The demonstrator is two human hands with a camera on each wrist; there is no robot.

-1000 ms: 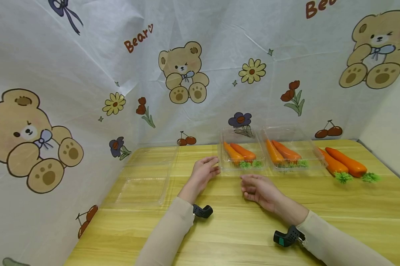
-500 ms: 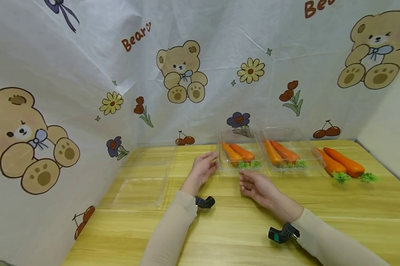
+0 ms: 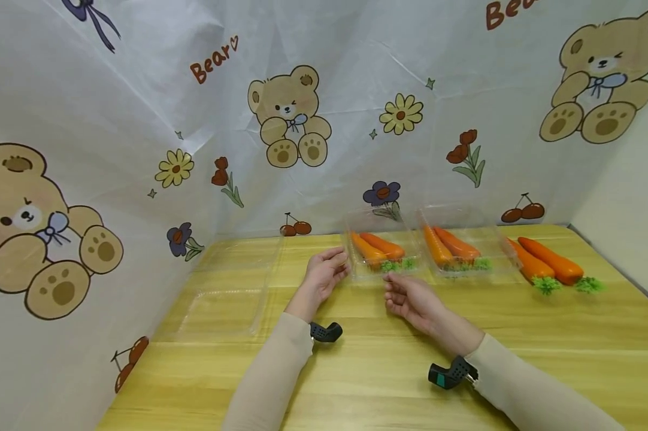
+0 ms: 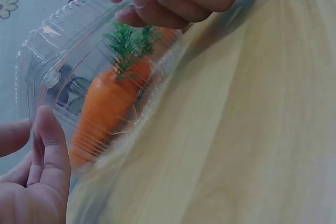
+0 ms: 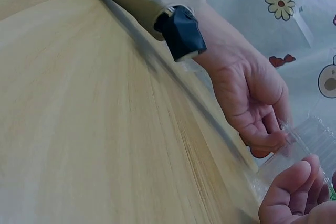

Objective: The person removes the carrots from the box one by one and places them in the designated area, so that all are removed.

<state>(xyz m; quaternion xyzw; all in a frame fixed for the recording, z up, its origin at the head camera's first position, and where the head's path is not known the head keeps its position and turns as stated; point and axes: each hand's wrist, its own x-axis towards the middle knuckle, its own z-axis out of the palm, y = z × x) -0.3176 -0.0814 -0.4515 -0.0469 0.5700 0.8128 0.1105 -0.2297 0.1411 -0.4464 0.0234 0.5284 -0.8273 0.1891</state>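
A clear plastic box (image 3: 364, 276) with two orange carrots (image 3: 382, 246) and green tops inside sits near the back middle of the table. My left hand (image 3: 321, 276) is at its left front corner; in the left wrist view the thumb and index finger pinch the rim (image 4: 52, 78). My right hand (image 3: 415, 302) is at the front edge, with curled fingers and the thumb pinching there. Part of that contact is hidden behind the fingers. A second clear box (image 3: 496, 263), also holding two carrots (image 3: 453, 244), stands just to the right.
Two loose carrots (image 3: 550, 260) lie on the table at the far right. An opened clear container (image 3: 221, 293) with two halves lies at the left. Behind the wood-grain table (image 3: 378, 383) hangs a bear-printed sheet (image 3: 345, 78).
Both hands have come up to the middle box, the right one moving slightly forward and left. Since half a second ago the box has shifted slightly toward me and left.
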